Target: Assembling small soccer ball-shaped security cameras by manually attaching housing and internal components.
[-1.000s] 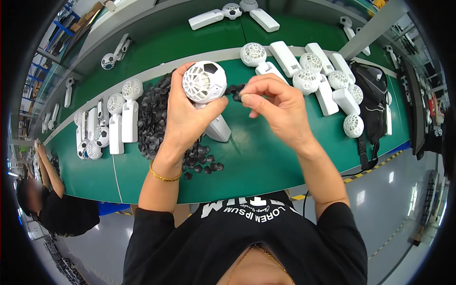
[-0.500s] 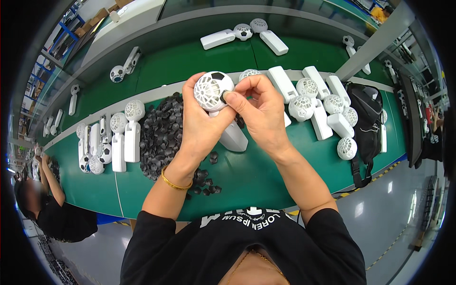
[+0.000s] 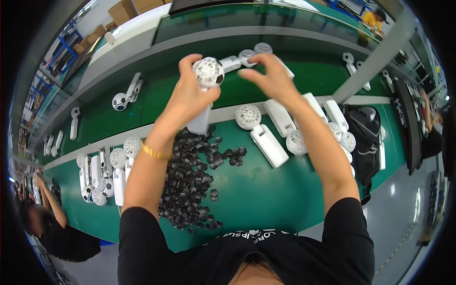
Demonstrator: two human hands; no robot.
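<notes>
Clamping fingers and thumb of the left hand (image 3: 190,95) around the ball head of a white unit (image 3: 209,71), with the handle slanting down below; holding it up in front of a green belt (image 3: 164,71); spreading thumb and forefinger of the right hand (image 3: 275,80) apart, close to a second white unit (image 3: 232,63) on that belt, touching or not hard to tell; below, heaped loosely on a green table (image 3: 256,199), black five-sided pieces (image 3: 185,190); to their right, lying flat, a third white unit (image 3: 270,145); farther right, a black bag (image 3: 363,135).
</notes>
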